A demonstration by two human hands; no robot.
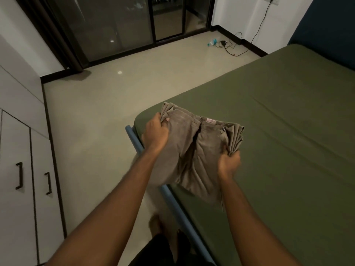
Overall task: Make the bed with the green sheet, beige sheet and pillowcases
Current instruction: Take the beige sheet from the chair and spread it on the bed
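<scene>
Both hands grip the folded beige sheet (199, 148) above the bed's near-left corner: left hand (156, 132) bunching its far-left edge, right hand (229, 162) (blurred, seemingly clenched) its near-right. The green sheet (288, 121) already lies smooth; next comes shaking the folds open rightward.
</scene>
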